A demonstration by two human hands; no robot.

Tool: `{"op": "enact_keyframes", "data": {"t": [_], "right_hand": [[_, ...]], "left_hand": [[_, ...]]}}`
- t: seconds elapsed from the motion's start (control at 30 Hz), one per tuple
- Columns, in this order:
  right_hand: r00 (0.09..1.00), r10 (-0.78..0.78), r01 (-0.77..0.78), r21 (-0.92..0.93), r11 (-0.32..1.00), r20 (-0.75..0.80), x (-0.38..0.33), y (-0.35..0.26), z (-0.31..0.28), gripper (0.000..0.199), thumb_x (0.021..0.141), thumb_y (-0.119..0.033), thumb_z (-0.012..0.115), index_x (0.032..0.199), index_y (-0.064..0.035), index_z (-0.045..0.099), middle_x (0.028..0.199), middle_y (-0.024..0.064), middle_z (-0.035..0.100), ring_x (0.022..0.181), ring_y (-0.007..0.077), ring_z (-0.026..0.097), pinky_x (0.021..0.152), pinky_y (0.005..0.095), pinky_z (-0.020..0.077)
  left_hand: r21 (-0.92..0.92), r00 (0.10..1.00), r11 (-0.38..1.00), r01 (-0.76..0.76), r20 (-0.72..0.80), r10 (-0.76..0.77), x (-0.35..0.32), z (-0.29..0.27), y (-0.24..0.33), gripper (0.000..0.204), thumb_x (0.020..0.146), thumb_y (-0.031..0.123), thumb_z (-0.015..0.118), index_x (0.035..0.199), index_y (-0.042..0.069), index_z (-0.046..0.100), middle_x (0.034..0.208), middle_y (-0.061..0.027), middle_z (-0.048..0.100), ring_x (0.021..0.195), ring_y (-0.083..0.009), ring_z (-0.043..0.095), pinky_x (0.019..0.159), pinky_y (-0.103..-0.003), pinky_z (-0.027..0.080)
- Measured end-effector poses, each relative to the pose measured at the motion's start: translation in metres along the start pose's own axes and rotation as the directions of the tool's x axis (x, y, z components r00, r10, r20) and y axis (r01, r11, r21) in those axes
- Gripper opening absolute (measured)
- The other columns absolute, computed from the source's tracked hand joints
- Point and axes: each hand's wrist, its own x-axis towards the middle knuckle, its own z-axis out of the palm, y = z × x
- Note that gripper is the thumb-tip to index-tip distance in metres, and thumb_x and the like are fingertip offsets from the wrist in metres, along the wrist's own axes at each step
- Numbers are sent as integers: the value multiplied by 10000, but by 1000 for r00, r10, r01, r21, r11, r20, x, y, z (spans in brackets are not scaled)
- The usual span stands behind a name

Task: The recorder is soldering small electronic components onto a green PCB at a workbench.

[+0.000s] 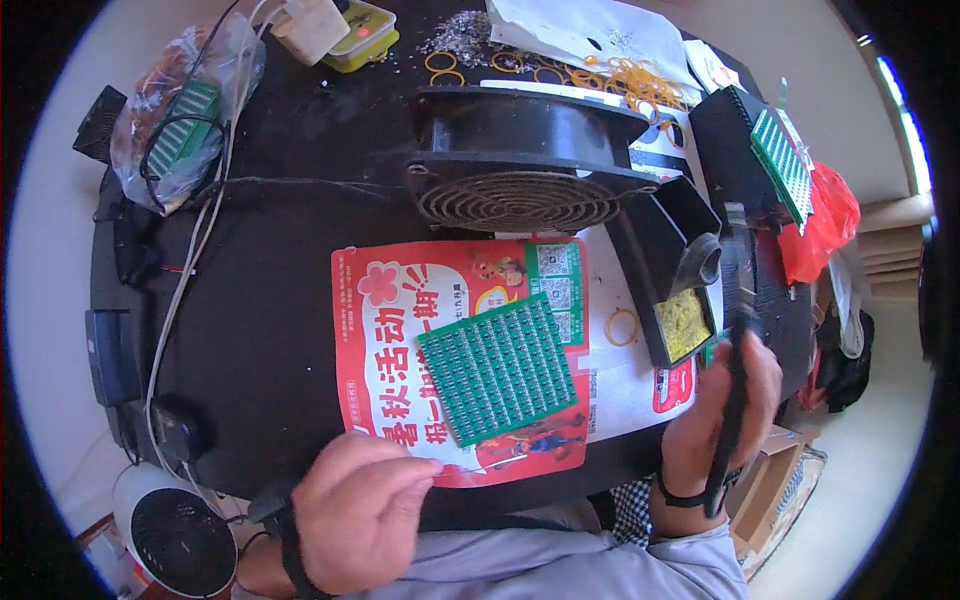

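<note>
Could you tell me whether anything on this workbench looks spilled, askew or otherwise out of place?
Yes: yellow rubber bands lie scattered loose at the far edge, beside a patch of grey debris, and the green circuit board sits tilted on the red flyer.

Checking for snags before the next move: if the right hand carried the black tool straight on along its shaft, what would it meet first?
The right hand holds a black soldering tool pointing up and away. First in that line looks to be the black iron stand, near its metal holder, though depth is hard to judge in this view.
</note>
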Motion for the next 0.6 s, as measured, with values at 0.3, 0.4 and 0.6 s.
{"op": "enact_keyframes", "data": {"t": [0.3, 0.4, 0.6], "right_hand": [[999, 8, 13, 456, 890, -44, -39, -22, -14, 359, 872, -276, 627, 1051, 3, 488, 776, 114, 524, 698, 187, 516, 610, 304, 425], [978, -87, -60, 649, 758, 191, -62, -26, -19, 457, 827, -321, 684, 1046, 33, 497, 726, 98, 512, 614, 182, 521, 527, 292, 434], [863, -219, -148, 642, 752, 455, -57, -34, -15, 434, 716, -130, 761, 1036, 27, 514, 798, 95, 549, 597, 233, 552, 528, 349, 487]], "left_hand": [[-143, 980, 971, -194, -79, 184, 6, -6, -30, 101, 694, 16, 723, 777, 31, 669, 631, -53, 595, 512, -172, 539, 491, -287, 403], [-104, 965, 963, -247, -114, 235, 4, 7, -30, 120, 653, 7, 720, 745, 27, 645, 585, -44, 572, 474, -170, 514, 482, -291, 393], [-49, 971, 971, -236, -64, 232, 5, 9, -34, 132, 625, -7, 708, 727, 31, 633, 572, -44, 570, 464, -163, 524, 480, -279, 405]]}}
